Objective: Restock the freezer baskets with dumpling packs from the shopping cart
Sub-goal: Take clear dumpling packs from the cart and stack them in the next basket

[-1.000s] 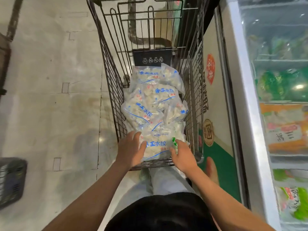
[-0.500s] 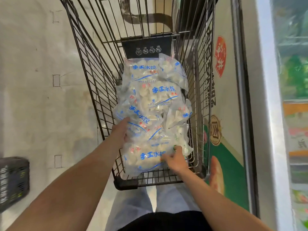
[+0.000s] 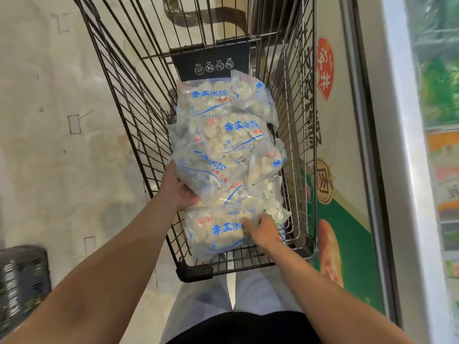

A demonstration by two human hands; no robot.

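A wire shopping cart (image 3: 119, 78) stands in front of me, holding several clear dumpling packs (image 3: 236, 135) with blue lettering. My left hand (image 3: 177, 188) cups the underside and left edge of one tilted dumpling pack (image 3: 207, 170) at the pile's left side. My right hand (image 3: 262, 229) rests with spread fingers on the right end of the nearest pack (image 3: 218, 232), which lies flat at the cart's near end. The chest freezer (image 3: 397, 120) runs along the right, its glass lid showing blurred green and orange goods inside.
The freezer's printed side panel (image 3: 330, 194) stands close against the cart's right side. A dark plastic basket (image 3: 23, 281) sits on the pale tiled floor (image 3: 49, 145) at the lower left. My legs are just behind the cart's near end.
The view has drawn closer to the cart. My left hand moved from the nearest pack forward and under a pack on the left, tilting it up. My right hand stayed on the nearest pack.
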